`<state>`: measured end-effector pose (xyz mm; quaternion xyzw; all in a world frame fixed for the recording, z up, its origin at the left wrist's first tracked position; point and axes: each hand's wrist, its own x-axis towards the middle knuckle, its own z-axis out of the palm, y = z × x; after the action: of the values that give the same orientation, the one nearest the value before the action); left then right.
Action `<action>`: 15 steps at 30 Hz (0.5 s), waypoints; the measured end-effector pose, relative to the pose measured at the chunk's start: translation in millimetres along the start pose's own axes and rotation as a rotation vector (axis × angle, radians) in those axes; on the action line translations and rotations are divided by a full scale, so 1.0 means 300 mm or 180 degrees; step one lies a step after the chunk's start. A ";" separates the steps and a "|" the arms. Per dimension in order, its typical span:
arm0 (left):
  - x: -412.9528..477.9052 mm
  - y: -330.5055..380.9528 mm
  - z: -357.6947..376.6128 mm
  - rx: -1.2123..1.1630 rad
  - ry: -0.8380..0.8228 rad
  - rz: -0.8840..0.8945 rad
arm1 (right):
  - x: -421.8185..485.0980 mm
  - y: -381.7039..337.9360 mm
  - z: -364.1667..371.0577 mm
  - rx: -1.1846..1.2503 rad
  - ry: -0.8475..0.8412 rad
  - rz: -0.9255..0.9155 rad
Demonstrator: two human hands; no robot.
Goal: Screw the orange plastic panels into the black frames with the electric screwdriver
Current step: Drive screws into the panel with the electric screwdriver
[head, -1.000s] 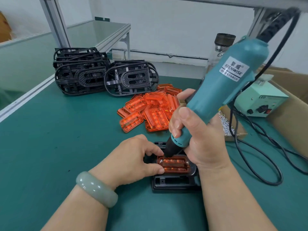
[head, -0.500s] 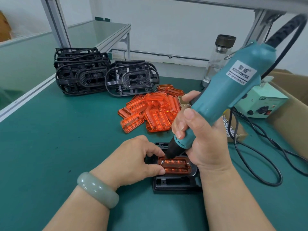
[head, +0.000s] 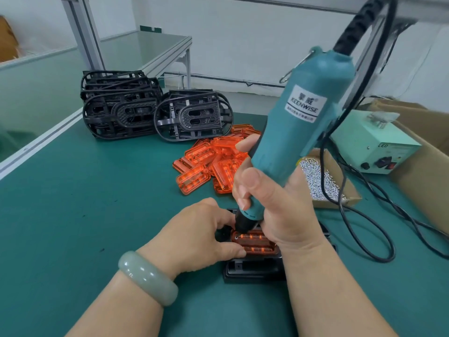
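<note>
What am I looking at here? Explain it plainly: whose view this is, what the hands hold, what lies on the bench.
No robot here: a person works with bare hands, filmed by one camera worn on the head, looking down. The right hand grips a teal electric screwdriver, its tip set on an orange panel that sits in a black frame. The left hand pinches that panel to steady it. On the green bench lie a pile of loose orange panels, stacks of black frames, a cardboard box of screws and a pale control box with cables.

A green table [head: 73, 215] is backed by a white wall [head: 243, 40]; a second table [head: 155, 46] and an aluminium post [head: 83, 32] are seen beyond.
</note>
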<state>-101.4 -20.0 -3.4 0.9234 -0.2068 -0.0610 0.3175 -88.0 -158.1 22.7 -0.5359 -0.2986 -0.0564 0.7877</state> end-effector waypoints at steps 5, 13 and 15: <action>0.006 -0.010 0.017 -0.0026 -0.0124 -0.0106 | -0.010 0.000 -0.009 0.0160 0.0158 -0.0016; 0.007 -0.015 0.025 0.0145 -0.0074 -0.0195 | -0.025 0.005 -0.016 0.0138 0.0199 -0.0038; 0.005 -0.007 0.020 0.0128 -0.0103 -0.0223 | -0.024 0.005 -0.015 0.0033 0.0144 -0.0087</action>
<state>-100.9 -22.4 -9.4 0.9352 -0.1807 -0.0828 0.2931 -91.3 -163.0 16.6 -0.5262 -0.2883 -0.0777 0.7962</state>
